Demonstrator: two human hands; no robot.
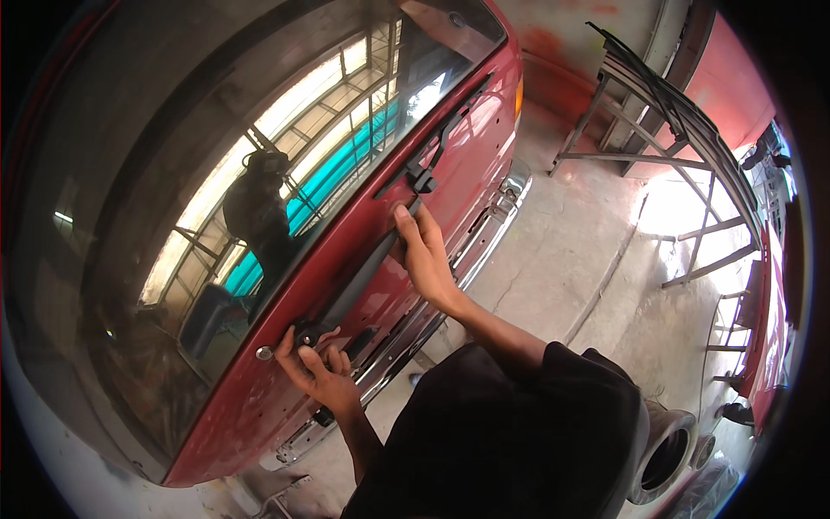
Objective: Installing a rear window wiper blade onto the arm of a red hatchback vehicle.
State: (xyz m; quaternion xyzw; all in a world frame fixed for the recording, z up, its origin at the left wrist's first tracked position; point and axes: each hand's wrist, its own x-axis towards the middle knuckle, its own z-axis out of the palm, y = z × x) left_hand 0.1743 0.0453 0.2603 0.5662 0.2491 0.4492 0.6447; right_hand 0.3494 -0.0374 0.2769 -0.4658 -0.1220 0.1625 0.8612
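Two hands [322,374] [424,255] on wiper arm [359,281], perhaps gripping.

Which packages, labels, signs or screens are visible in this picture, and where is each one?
None can be seen. The view shows only a red car with its rear window, the wiper arm held by the left hand and right hand, and a metal rack.
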